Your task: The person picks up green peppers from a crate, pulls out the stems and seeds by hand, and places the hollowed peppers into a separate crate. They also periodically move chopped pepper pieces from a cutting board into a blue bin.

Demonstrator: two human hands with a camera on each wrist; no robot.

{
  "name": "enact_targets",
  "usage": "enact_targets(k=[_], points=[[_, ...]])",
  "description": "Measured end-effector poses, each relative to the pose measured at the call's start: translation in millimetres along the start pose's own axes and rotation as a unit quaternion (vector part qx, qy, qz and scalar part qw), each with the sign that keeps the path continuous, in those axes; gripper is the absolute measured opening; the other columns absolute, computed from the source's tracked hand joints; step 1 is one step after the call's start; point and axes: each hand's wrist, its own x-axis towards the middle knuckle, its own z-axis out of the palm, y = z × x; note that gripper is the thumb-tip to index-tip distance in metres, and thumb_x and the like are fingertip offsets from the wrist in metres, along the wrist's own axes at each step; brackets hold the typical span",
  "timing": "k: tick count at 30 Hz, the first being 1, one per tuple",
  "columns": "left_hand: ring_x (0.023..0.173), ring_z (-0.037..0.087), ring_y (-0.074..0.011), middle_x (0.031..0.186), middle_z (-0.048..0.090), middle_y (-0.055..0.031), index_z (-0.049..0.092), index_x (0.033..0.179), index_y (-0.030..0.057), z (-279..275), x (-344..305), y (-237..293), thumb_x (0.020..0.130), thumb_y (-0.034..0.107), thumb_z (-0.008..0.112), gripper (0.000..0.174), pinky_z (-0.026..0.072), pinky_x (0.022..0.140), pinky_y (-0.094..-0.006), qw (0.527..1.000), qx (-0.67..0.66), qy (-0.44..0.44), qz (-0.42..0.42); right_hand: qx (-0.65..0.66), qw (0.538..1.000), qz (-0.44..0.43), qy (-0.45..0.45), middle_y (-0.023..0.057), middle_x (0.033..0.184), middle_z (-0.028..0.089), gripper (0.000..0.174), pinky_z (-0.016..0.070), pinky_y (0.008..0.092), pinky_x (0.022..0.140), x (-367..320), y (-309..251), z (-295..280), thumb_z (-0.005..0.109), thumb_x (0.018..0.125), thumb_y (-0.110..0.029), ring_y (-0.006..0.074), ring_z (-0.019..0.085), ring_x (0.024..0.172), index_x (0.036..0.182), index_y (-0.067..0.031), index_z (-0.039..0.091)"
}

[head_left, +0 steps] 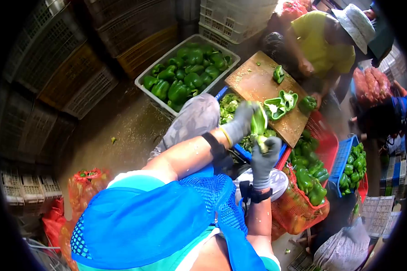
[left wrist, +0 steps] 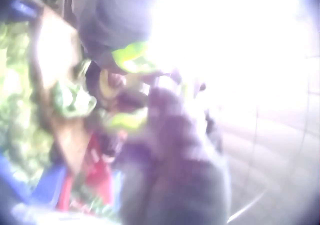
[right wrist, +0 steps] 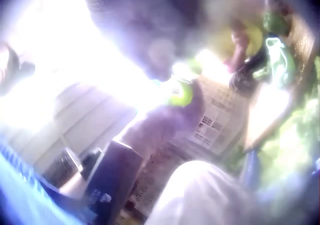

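Observation:
My gloved left hand (head_left: 240,123) grips a cut green pepper (head_left: 258,121), its pale inner edge facing the other hand. Just below it, my gloved right hand (head_left: 264,162) pinches a pale, yellowish pepper core (head_left: 262,142) between thumb and fingers. Both hands are close together above a blue crate (head_left: 245,156) holding pepper scraps (head_left: 229,107). Beyond them, opened pepper pieces (head_left: 280,105) with white insides lie on a wooden board (head_left: 248,79). In the left wrist view, glare and blur hide much of the fingers around a bright green piece (left wrist: 132,57).
A pale crate (head_left: 142,92) of whole green peppers stands at the left. Red baskets (head_left: 298,219) and a blue basket (head_left: 333,178) with peppers are at the right. Across the board sits another person (head_left: 319,43). Stacked crates (head_left: 230,20) line the back.

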Motion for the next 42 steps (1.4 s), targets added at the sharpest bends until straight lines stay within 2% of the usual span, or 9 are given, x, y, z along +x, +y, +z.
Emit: enact_targets(k=[8,10,15,20,22,28,34,38,42], points=[[0.082,0.056,-0.0157,0.100,0.056,-0.0068,0.050,0.118,0.0087,-40,-35,201,0.078,0.015,0.071,0.045,0.0504,0.071,-0.0314,0.860,0.236,0.104,0.441,-0.163,0.967,0.040,-0.193,0.0161,0.107,0.054,0.041,0.0426,0.0396,0.090,21,65,-42,0.074,0.072,-0.013,0.0337,0.052,0.103,0.107,-0.0025,0.055],[0.085,0.056,-0.0160,0.103,0.057,-0.0083,0.049,0.124,0.0081,-95,-8,228,0.079,0.017,0.069,0.050,0.0488,0.073,-0.0289,0.717,0.439,0.152,0.519,-0.152,0.959,0.096,-0.219,0.0172,0.107,0.055,0.036,0.0427,0.0398,0.090,19,64,-54,0.071,0.074,-0.014,0.0338,0.052,0.105,0.104,-0.0023,0.056],[0.098,0.061,-0.0372,0.114,0.061,-0.0165,0.042,0.135,0.0175,-167,31,236,0.077,0.019,0.067,0.064,0.0498,0.083,-0.0410,0.472,0.683,0.176,0.529,-0.182,0.945,0.164,-0.217,0.0176,0.100,0.062,0.026,0.0467,0.0385,0.086,12,92,-60,0.066,0.079,-0.016,0.0349,0.059,0.096,0.100,-0.0016,0.061],[0.137,0.028,-0.0355,0.148,0.033,-0.0118,0.022,0.148,0.0254,-208,38,199,0.072,0.036,0.074,0.092,0.0226,0.107,-0.0585,0.253,0.923,0.186,0.224,-0.185,0.945,0.157,-0.219,0.0200,0.104,0.063,0.031,0.0475,0.0404,0.086,47,130,-16,0.064,0.081,-0.017,0.0361,0.060,0.099,0.108,-0.0022,0.061],[0.138,0.022,-0.0409,0.151,0.025,-0.0152,0.007,0.151,0.0268,-279,46,168,0.072,0.046,0.071,0.103,0.0170,0.111,-0.0555,0.397,0.899,0.128,0.134,-0.218,0.939,0.152,-0.220,0.0218,0.108,0.062,0.034,0.0472,0.0410,0.087,64,164,10,0.063,0.081,-0.018,0.0367,0.060,0.101,0.112,-0.0029,0.060],[0.131,0.038,-0.0401,0.144,0.037,-0.0222,0.026,0.147,0.0138,-302,55,208,0.077,0.046,0.064,0.086,0.0327,0.106,-0.0486,0.475,0.880,-0.011,0.006,-0.382,0.837,0.217,-0.327,0.0262,0.108,0.062,0.053,0.0490,0.0425,0.087,111,213,75,0.069,0.075,-0.022,0.0392,0.061,0.099,0.122,-0.0030,0.055],[0.092,0.061,-0.0167,0.116,0.058,-0.0095,0.043,0.133,0.0030,-119,25,212,0.089,0.020,0.062,0.051,0.0518,0.078,-0.0287,0.970,0.226,-0.082,-0.019,0.146,0.847,0.399,-0.321,0.0039,0.094,0.063,0.042,0.0498,0.0242,0.071,110,151,117,0.072,0.076,-0.010,0.0115,0.060,0.081,0.114,-0.0017,0.056],[0.098,0.056,-0.0123,0.105,0.055,-0.0031,0.043,0.131,0.0097,-56,30,142,0.083,0.021,0.072,0.057,0.0507,0.077,-0.0272,0.955,-0.036,-0.238,-0.173,0.292,0.760,0.384,-0.436,0.0019,0.096,0.063,0.042,0.0495,0.0233,0.071,129,19,116,0.069,0.076,-0.002,0.0104,0.061,0.081,0.115,0.0000,0.056],[0.086,0.060,-0.0173,0.096,0.060,-0.0072,0.052,0.119,0.0054,-37,24,131,0.074,0.019,0.078,0.053,0.0529,0.071,-0.0318,0.974,0.035,-0.214,-0.063,0.219,0.853,0.312,-0.357,0.0038,0.096,0.063,0.041,0.0503,0.0230,0.075,115,2,106,0.069,0.072,0.005,0.0106,0.062,0.083,0.111,0.0000,0.056]])
